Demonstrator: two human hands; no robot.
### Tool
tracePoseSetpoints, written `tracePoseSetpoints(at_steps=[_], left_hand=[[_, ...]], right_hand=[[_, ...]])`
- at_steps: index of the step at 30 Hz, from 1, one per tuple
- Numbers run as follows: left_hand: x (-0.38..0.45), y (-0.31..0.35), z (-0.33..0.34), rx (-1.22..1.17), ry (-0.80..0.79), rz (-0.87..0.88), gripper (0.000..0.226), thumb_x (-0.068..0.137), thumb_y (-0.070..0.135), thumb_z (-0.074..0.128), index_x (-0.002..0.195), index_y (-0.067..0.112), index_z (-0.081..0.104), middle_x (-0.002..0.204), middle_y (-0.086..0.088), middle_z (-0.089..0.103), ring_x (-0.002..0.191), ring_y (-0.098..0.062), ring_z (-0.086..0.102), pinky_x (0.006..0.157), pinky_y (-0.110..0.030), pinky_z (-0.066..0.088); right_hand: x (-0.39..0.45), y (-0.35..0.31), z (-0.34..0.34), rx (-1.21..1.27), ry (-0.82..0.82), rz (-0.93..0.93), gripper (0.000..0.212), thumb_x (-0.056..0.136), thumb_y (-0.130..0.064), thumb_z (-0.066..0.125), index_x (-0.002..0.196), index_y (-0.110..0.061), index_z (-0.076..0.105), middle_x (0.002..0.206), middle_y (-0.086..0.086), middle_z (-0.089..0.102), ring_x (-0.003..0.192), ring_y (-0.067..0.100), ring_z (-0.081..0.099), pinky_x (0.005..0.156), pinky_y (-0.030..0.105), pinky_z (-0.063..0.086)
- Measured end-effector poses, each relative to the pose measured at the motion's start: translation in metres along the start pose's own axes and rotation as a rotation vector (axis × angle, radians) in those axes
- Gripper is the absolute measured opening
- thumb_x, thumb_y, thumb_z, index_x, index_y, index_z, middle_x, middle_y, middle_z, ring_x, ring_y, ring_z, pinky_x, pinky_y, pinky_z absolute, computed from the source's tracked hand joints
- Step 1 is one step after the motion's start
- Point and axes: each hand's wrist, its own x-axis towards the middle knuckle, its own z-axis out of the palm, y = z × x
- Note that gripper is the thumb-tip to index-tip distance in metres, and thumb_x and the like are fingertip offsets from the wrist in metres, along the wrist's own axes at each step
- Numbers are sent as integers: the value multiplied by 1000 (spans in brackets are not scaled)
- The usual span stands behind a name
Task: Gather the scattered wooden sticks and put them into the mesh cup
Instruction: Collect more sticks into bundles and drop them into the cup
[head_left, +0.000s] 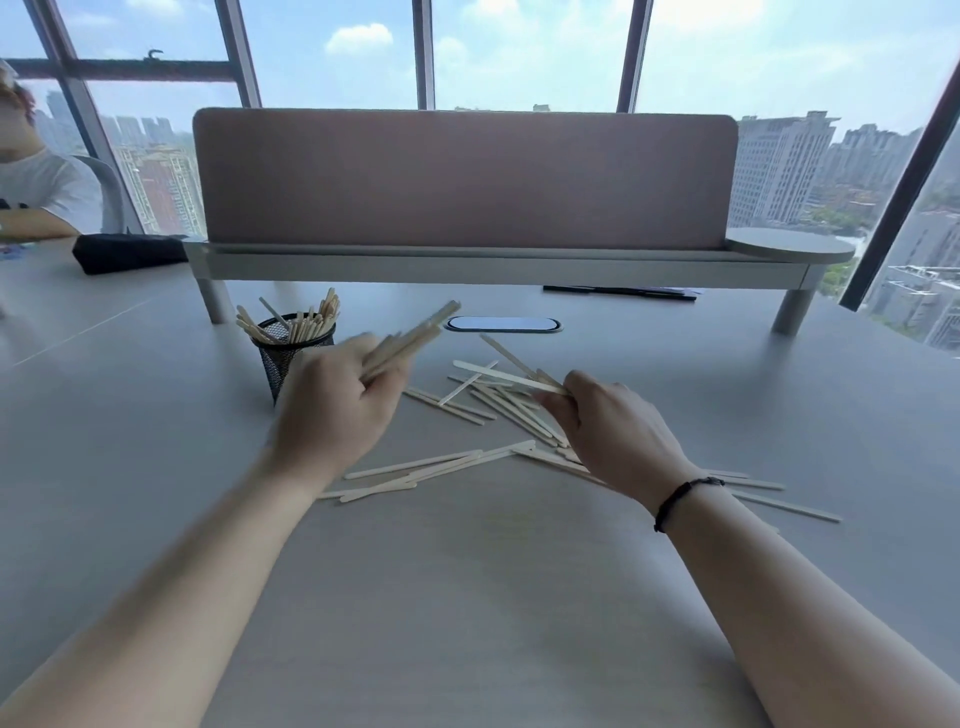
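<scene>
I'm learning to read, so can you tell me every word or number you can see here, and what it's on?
There are none to read.
The wooden sticks, the mesh cup, the table and the pink divider panel show no writing.
The buildings outside the window are too far and small to show any signs.

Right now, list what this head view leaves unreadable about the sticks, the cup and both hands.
- Left hand: motion-blurred, so the number of sticks in its bundle is unclear.
- Mesh cup: its lower right side is hidden behind the left hand.
- Scattered sticks: some run under the right hand and wrist, so no full count.
</scene>
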Motion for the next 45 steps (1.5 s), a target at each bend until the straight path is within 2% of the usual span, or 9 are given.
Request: tracePoseSetpoints(at_steps=[3, 8, 18, 22, 25, 28, 32, 37, 45], left_hand=[[11, 21, -15, -317, 174, -67, 59, 98, 36, 53, 54, 11, 25, 46, -11, 26, 45, -27, 27, 44, -32, 30], [9, 22, 5, -891, 91, -400, 58, 92, 43, 58, 45, 21, 31, 40, 7, 27, 33, -17, 23, 45, -22, 24], [-16, 1, 42, -855, -96, -538, 59, 84, 51, 67, 53, 17, 32, 49, -5, 28, 38, -17, 24, 48, -24, 22], [-23, 1, 46, -844, -172, -604, 75, 77, 58, 71, 56, 2, 25, 51, -7, 23, 42, -19, 21, 46, -32, 19], [-25, 1, 46, -830, -177, -615, 75, 82, 51, 71, 55, -2, 26, 48, -12, 25, 42, -20, 25, 43, -42, 24], [-26, 3, 45, -767, -146, -589, 69, 91, 37, 70, 51, -8, 35, 45, -27, 36, 40, -23, 38, 49, -41, 37], [-27, 1, 46, -729, -129, -565, 60, 93, 28, 71, 42, 10, 46, 39, -8, 46, 40, -23, 47, 54, -41, 47], [-26, 3, 45, -741, -117, -592, 66, 90, 33, 73, 59, -13, 38, 52, -35, 36, 43, -23, 40, 48, -40, 40], [-26, 5, 45, -700, -131, -608, 57, 90, 36, 73, 53, 1, 45, 48, -16, 43, 41, -22, 41, 41, -25, 38]], right_hand=[[1, -8, -3, 45, 29, -4, 56, 96, -65, 32, 74, -14, 39, 59, 3, 49, 59, 35, 47, 47, 36, 27], [3, -19, -6, 132, 39, 8, 58, 95, -66, 35, 69, -15, 34, 56, 2, 45, 56, 31, 42, 48, 36, 30], [28, -48, -25, 527, 180, 61, 56, 92, -55, 55, 62, -16, 27, 57, -1, 28, 52, 14, 24, 50, 32, 22], [42, -68, -32, 897, 214, 146, 64, 93, -51, 59, 65, 2, 35, 50, 9, 34, 42, 18, 29, 46, 28, 25], [48, -81, -39, 1155, 216, 208, 46, 96, -45, 60, 73, -8, 45, 41, 2, 32, 33, 17, 26, 41, 22, 23], [53, -88, -39, 1306, 203, 240, 52, 98, -42, 57, 61, -18, 29, 42, -3, 26, 35, 15, 21, 43, 22, 19], [48, -91, -25, 1377, 164, 254, 56, 99, -41, 56, 59, -21, 22, 46, -1, 22, 44, 15, 18, 44, 27, 18], [34, -91, -6, 1386, 100, 264, 54, 99, -36, 58, 55, -19, 32, 44, -1, 26, 39, 14, 22, 44, 25, 21], [21, -99, 17, 1238, 23, 152, 51, 95, -32, 65, 60, -7, 38, 44, 4, 33, 37, 18, 31, 44, 30, 30]])
